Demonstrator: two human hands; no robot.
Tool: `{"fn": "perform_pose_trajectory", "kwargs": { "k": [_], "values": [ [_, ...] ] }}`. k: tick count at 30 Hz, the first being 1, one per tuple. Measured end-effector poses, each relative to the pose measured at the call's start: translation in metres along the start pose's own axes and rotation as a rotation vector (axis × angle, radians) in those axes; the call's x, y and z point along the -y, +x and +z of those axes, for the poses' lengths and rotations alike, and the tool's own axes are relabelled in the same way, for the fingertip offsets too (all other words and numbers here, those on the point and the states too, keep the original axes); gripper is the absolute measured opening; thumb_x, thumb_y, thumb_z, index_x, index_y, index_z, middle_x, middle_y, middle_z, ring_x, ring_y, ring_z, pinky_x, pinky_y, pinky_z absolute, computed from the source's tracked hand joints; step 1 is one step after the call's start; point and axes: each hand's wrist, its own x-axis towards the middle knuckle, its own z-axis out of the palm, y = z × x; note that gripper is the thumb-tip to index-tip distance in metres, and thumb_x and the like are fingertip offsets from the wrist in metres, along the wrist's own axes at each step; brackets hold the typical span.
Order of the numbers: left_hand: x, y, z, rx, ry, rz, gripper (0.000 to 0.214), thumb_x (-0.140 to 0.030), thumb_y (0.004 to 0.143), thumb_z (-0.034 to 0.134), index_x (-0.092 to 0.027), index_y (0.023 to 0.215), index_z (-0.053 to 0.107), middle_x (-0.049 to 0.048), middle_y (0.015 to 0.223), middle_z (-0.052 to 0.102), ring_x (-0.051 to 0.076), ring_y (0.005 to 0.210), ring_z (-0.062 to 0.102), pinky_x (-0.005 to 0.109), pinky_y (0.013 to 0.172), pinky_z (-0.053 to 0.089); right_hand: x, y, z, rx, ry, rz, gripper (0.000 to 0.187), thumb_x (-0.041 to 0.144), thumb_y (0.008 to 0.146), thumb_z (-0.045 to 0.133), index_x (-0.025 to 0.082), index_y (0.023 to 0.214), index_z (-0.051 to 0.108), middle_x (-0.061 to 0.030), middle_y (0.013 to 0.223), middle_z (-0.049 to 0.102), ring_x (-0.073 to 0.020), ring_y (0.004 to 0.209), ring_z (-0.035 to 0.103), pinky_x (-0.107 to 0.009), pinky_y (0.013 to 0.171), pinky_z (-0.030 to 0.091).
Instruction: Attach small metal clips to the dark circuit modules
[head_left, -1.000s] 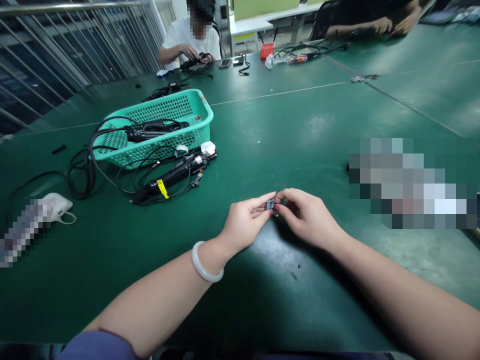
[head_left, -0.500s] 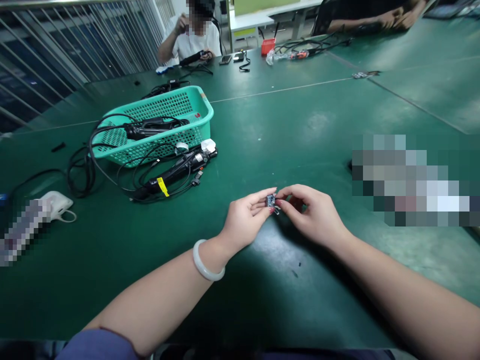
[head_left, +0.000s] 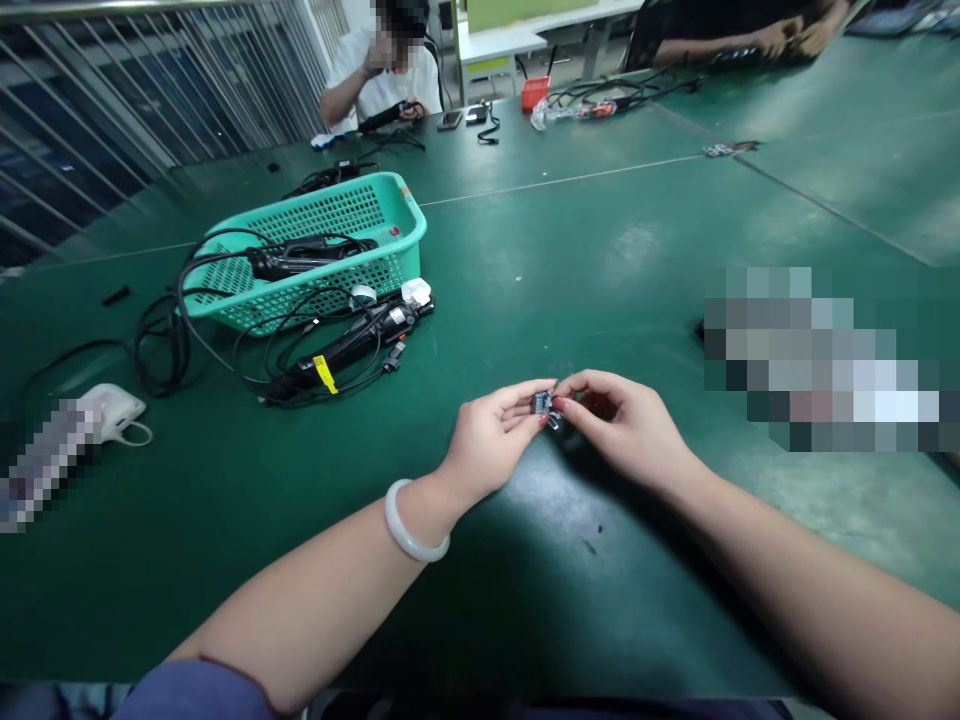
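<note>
Head view: small dark part (head_left: 541, 404) pinched between fingertips of left hand (head_left: 491, 445) and right hand (head_left: 626, 430), well right of teal basket (head_left: 405, 250), nearer camera.

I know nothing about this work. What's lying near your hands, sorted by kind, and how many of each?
small dark part, pinched between left hand and right hand: 1
teal mesh basket: 1
black corded tools: 2, one in the basket, one beside it
white gadget at far left: 1
Total: 5
</note>
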Motion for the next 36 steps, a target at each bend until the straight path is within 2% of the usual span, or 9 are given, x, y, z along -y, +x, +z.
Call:
{"fn": "perform_pose_trajectory", "kwargs": {
  "k": [12,19,27,29,33,36],
  "values": [
    [-0.001,0.002,0.000,0.010,0.001,-0.009,0.035,-0.019,0.075,0.066,-0.013,0.109,0.064,0.0112,0.111,0.069,0.020,0.103,0.065,0.036,0.099,0.048,0.000,-0.002,0.004,-0.023,-0.040,-0.010,0.015,0.033,0.079,0.059,0.019,0.077,0.064,-0.0014,0.068,0.063,-0.0125,0.056,0.051,-0.027,0.054,0.042],
    [0.003,0.003,-0.001,0.013,-0.017,-0.021,0.038,-0.021,0.074,0.067,-0.014,0.111,0.064,0.0110,0.110,0.069,0.021,0.103,0.065,0.038,0.100,0.047,-0.004,-0.003,0.004,-0.063,-0.152,-0.133,0.011,0.029,0.080,0.058,0.020,0.078,0.062,-0.0017,0.072,0.064,-0.0129,0.059,0.053,-0.027,0.056,0.043],
    [-0.001,0.003,-0.002,0.016,0.024,-0.053,0.028,-0.019,0.074,0.065,-0.013,0.101,0.068,0.0105,0.104,0.071,0.020,0.095,0.067,0.037,0.093,0.050,0.002,-0.005,0.005,-0.001,-0.416,-0.281,0.018,0.022,0.084,0.048,0.020,0.074,0.063,-0.0054,0.078,0.065,-0.0173,0.072,0.057,-0.030,0.065,0.043],
    [-0.002,0.004,-0.002,0.011,0.041,-0.062,0.025,-0.016,0.074,0.064,-0.013,0.098,0.069,0.0102,0.100,0.072,0.019,0.091,0.067,0.036,0.091,0.051,0.002,-0.003,0.005,0.012,-0.417,-0.256,0.017,0.021,0.083,0.050,0.020,0.073,0.064,-0.0053,0.078,0.065,-0.0176,0.072,0.058,-0.030,0.064,0.042],
    [-0.004,0.009,-0.004,-0.029,-0.037,-0.138,0.031,-0.010,0.071,0.064,-0.012,0.102,0.066,0.0097,0.092,0.072,0.017,0.083,0.068,0.034,0.083,0.053,-0.006,0.006,-0.004,0.064,-0.149,-0.019,0.015,0.028,0.080,0.057,0.021,0.069,0.066,-0.0008,0.070,0.068,-0.0153,0.065,0.060,-0.028,0.063,0.044],
    [-0.005,0.013,-0.007,-0.105,-0.147,-0.192,0.028,-0.011,0.072,0.064,-0.012,0.099,0.065,0.0093,0.090,0.071,0.016,0.083,0.068,0.032,0.079,0.054,-0.014,0.010,-0.010,0.041,-0.216,0.020,0.011,0.028,0.078,0.061,0.022,0.073,0.069,-0.0001,0.073,0.069,-0.0152,0.065,0.059,-0.029,0.064,0.044]
  ]
}}
